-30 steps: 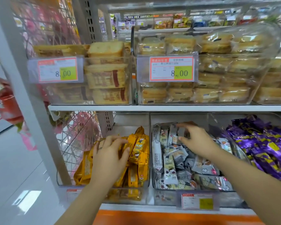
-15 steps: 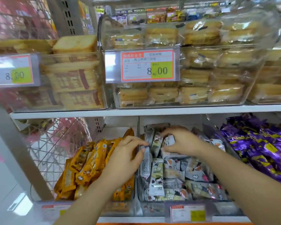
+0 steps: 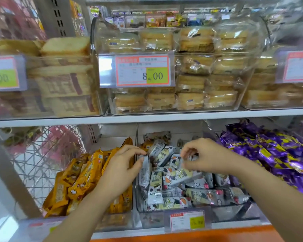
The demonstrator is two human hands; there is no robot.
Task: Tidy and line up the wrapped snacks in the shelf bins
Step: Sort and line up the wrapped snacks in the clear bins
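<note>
The left hand point(image 3: 121, 170) sits at centre frame over the seam between two bins. Its fingers are curled, and its thumb and forefinger pinch the top edge of an upright grey pack point(image 3: 144, 173) that stands against the left wall of the middle bin point(image 3: 234, 214). The right hand point(image 3: 208, 158), just right of centre, hovers over the back of the same bin with its fingers bent towards the thumb. Its fingertips reach the packs there, but I cannot tell whether they grip one.

The grey-and-white snacks point(image 3: 196, 194) lie jumbled in that bin, some on edge and some flat. The back of the bin, behind the hands, has open room. The yellow snacks point(image 3: 80, 177) lean in rough rows in the left bin point(image 3: 112, 222), under the left wrist. The purple snacks point(image 3: 278, 158) are heaped at the right of the frame.

A white shelf board point(image 3: 164, 117) runs close above the hands. On it stand clear bins of wrapped cakes point(image 3: 191, 82), one with a price tag point(image 3: 143, 71) reading 8.00. A smaller tag point(image 3: 187, 220) hangs on the middle bin's front. A wire rack point(image 3: 42, 154) and glossy floor point(image 3: 0, 215) show at the left.
</note>
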